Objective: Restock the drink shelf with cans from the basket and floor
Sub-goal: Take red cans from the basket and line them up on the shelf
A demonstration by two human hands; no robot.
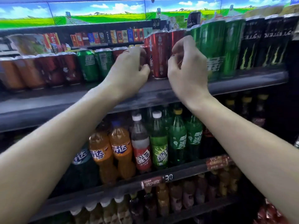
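Cans crowd the dark grey metal drink shelf (161,94) across the middle of the frame, and we are right up against it with both hands. Our left hand (129,68), centre frame, has its fingers and thumb curled round a short red can (143,59) standing on the shelf, mostly hidden behind the knuckles. Just right of it stands a tall slim red can (160,54), upright, with another tall red one behind it. Our right hand (187,68) hovers just right of that tall can, fingers curled loosely inward; we see nothing in it, though the palm side faces away, so we cannot tell for sure.

Right of that hand stand tall green cans (213,49), then black cans with green claw marks (265,42) at the upper right. Left of centre the row runs through short green cans (88,65), dark red cans (69,68) and orange cans (13,73) at the far left, all blurred.

On the shelf below we have plastic bottles: orange soda bottles (119,147), a red-labelled bottle with a white cap (140,143) and green bottles (178,136). Small coloured boxes (111,36) line the back shelf at the upper middle, beneath a strip of green-field and blue-sky panels (100,13).
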